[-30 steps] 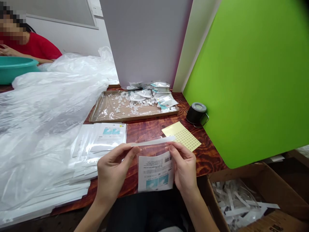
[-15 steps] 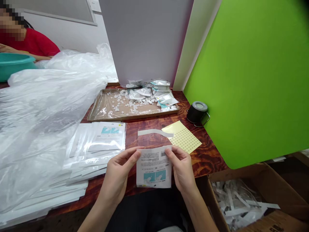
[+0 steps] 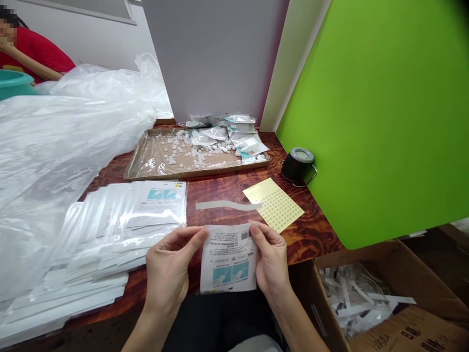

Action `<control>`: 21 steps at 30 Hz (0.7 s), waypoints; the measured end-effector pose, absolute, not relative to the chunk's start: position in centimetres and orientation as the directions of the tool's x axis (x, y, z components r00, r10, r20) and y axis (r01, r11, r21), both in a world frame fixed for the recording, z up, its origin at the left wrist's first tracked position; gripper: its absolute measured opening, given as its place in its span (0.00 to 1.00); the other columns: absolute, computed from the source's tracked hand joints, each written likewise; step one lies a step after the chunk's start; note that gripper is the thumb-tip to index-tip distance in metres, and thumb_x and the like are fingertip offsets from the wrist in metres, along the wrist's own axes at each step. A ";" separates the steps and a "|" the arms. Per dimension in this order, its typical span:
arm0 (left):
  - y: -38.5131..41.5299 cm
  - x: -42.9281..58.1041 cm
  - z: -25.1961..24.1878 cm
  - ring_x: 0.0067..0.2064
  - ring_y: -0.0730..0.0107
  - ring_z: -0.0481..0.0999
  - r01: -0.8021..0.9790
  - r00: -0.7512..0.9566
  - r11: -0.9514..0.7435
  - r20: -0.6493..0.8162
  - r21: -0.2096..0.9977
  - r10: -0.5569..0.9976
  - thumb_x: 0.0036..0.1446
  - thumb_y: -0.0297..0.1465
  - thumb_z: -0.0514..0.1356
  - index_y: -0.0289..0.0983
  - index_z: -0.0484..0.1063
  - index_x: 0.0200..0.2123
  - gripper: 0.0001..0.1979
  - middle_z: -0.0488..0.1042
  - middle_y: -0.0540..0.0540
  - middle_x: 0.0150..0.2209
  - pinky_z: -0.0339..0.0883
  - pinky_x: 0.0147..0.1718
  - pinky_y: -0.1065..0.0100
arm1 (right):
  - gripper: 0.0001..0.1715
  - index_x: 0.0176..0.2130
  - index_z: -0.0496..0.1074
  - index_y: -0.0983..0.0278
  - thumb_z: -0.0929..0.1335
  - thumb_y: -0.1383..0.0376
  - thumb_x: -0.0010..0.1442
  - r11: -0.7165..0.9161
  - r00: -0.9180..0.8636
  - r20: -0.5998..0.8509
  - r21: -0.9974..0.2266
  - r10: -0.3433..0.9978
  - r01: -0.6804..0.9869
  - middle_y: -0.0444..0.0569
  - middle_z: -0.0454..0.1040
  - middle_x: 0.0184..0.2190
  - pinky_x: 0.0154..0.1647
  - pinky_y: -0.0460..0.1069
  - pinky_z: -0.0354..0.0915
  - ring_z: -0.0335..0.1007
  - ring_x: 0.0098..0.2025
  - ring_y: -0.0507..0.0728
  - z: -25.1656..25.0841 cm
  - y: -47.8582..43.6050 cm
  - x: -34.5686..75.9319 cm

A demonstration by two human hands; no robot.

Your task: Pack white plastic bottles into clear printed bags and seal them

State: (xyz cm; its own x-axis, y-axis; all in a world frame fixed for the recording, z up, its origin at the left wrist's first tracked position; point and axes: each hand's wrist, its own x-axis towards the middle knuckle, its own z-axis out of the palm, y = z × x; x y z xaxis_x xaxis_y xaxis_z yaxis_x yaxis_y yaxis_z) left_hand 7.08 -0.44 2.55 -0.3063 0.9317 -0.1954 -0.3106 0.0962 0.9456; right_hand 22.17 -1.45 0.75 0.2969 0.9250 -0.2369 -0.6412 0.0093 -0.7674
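Note:
A small clear packet (image 3: 227, 258) with a printed white and blue card inside is held over the table's front edge. My left hand (image 3: 169, 269) pinches its upper left corner and my right hand (image 3: 270, 259) pinches its upper right corner. The packet's clear flap with a white strip (image 3: 227, 205) stands up beyond my fingers. A yellow sheet of small round stickers (image 3: 274, 204) lies just past my right hand. A fanned stack of the same packets (image 3: 120, 225) lies to the left of my left hand.
A flat cardboard tray (image 3: 161, 168) with small white pieces and filled bags sits further back. A black round tin (image 3: 297, 165) stands by the green board (image 3: 384, 112). Big clear plastic bags (image 3: 54, 156) fill the left. A box of paper strips (image 3: 362, 298) is lower right. A person in red sits far left.
My fingers slid from the white strip at the flap's top down to the card's upper corners. The flap now stands free above them. The view shifted slightly to the right.

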 end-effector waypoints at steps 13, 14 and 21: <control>0.2 7.5 0.0 0.18 0.78 0.69 0.848 -0.187 -0.265 0.726 0.460 0.662 0.65 0.32 0.54 0.36 0.67 0.38 0.06 0.75 0.52 0.26 0.56 0.19 0.77 | 0.10 0.35 0.69 0.65 0.64 0.61 0.65 0.355 0.451 0.580 -0.796 0.678 0.490 0.41 0.70 0.21 0.19 0.42 0.59 0.63 0.18 0.47 -1.8 -0.6 20.7; 0.4 7.3 -0.1 0.17 0.78 0.68 0.862 -0.165 -0.261 0.727 0.435 0.667 0.65 0.32 0.54 0.36 0.67 0.38 0.06 0.74 0.52 0.25 0.55 0.18 0.77 | 0.10 0.35 0.68 0.65 0.64 0.61 0.66 0.353 0.440 0.589 -0.786 0.678 0.508 0.41 0.69 0.21 0.19 0.42 0.58 0.63 0.18 0.47 -1.8 -0.5 20.7; 0.9 7.2 -0.4 0.17 0.78 0.65 0.738 -0.267 -0.265 0.631 0.620 0.729 0.62 0.39 0.57 0.36 0.68 0.35 0.11 0.70 0.54 0.20 0.53 0.18 0.76 | 0.13 0.34 0.66 0.64 0.65 0.57 0.65 0.315 0.456 0.477 -0.866 0.751 0.387 0.41 0.70 0.22 0.20 0.43 0.60 0.65 0.19 0.49 -2.0 -0.2 20.5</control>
State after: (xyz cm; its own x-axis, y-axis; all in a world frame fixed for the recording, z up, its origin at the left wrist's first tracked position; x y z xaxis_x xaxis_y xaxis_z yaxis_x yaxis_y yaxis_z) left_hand 7.16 0.87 -0.39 -0.2674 0.7286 0.6306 0.7384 -0.2655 0.6199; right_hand 20.49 -0.25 -1.97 0.4564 0.7510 0.4771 0.3872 0.3151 -0.8665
